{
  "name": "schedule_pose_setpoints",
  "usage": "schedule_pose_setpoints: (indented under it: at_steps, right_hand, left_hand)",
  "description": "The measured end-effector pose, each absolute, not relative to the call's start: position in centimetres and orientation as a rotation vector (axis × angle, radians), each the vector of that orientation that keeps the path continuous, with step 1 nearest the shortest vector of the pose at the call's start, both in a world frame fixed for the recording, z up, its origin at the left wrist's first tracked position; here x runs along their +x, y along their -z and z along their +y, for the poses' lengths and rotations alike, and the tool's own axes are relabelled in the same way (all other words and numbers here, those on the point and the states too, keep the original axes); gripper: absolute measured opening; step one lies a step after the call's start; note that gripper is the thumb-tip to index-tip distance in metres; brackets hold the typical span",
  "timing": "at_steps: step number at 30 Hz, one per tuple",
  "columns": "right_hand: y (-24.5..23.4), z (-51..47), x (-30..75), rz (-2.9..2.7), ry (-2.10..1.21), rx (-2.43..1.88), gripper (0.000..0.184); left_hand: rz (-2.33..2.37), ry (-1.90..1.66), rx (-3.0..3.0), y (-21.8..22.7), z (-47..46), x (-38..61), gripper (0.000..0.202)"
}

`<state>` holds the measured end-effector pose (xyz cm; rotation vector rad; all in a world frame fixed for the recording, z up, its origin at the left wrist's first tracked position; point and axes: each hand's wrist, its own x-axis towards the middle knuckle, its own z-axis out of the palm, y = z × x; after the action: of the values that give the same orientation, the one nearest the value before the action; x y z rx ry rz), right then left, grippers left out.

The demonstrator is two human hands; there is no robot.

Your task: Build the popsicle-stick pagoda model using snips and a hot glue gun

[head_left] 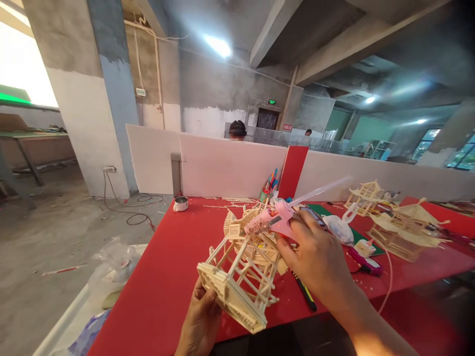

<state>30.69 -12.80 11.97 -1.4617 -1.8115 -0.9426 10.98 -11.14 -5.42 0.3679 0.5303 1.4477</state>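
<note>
My left hand (203,316) grips the base of a small wooden stick model (232,291), a pavilion-like frame tilted above the red table. A pink glue gun (269,220) is held in my right hand (315,257), with a clear glue stick (321,190) poking out of its back end. The gun's nozzle points left, at the upper part of the frame; whether it touches the wood I cannot tell. Behind the frame show more pale stick pieces (230,222), partly hidden by it. A black and yellow utility knife (304,291) lies on the table below my right wrist.
On the red table (156,277) are a roll of tape (181,203), a cup of pens (269,184), a plastic bag (339,227), a purple tool (365,262) and other wooden models (401,227). A white partition (222,165) borders the back. A person's head (237,129) shows beyond it.
</note>
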Motion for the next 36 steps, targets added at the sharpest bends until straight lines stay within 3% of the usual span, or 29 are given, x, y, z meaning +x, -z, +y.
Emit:
schedule_pose_setpoints:
  at_steps: [21, 29, 36]
  right_hand:
    - [-12.9, -12.7, 28.7, -1.887, 0.989, -1.421, 0.020]
    - [-14.1, -12.8, 28.4, -1.752, 1.051, -1.311, 0.016]
    - [-14.5, -11.8, 29.7, -1.662, 0.715, -1.224, 0.015]
  left_hand:
    - [0.502, -1.465, 0.324, 6.5, -11.4, 11.2, 0.047]
    - [0.499, -1.609, 0.527, 2.7, -10.1, 10.2, 0.042]
    - [0.712, -2.006, 0.879, -0.7, -10.5, 8.9, 0.023]
